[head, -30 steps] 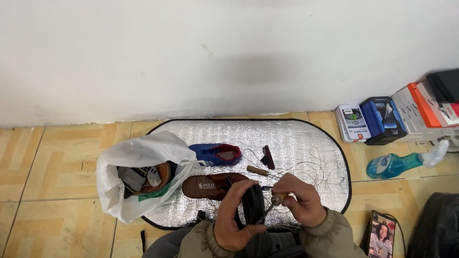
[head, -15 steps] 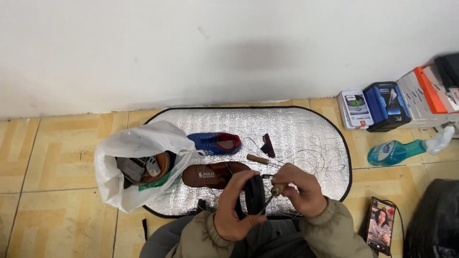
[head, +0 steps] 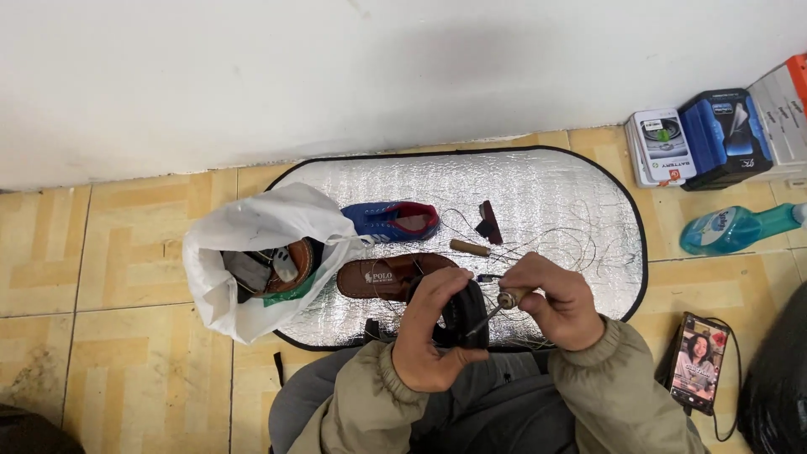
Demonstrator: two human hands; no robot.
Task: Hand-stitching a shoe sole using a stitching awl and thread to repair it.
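Note:
My left hand (head: 433, 332) grips a black shoe (head: 463, 318) above my lap. My right hand (head: 553, 301) holds a stitching awl (head: 498, 307) with a wooden handle, its metal tip against the black shoe. Thin thread (head: 555, 244) trails over the silver mat (head: 555, 193). On the mat lie a brown sandal (head: 382, 276), a small blue and red shoe (head: 395, 220), a wooden-handled tool (head: 469, 247) and a dark small block (head: 487, 220).
A white plastic bag (head: 252, 244) with shoes inside sits at the mat's left end. Boxes (head: 706, 139) stand by the wall at right, a teal bottle (head: 735, 227) lies near them, and a phone (head: 697, 361) rests on the tiled floor.
The view has shifted slightly. My hands stay together on the black shoe, the right hand working the awl against it.

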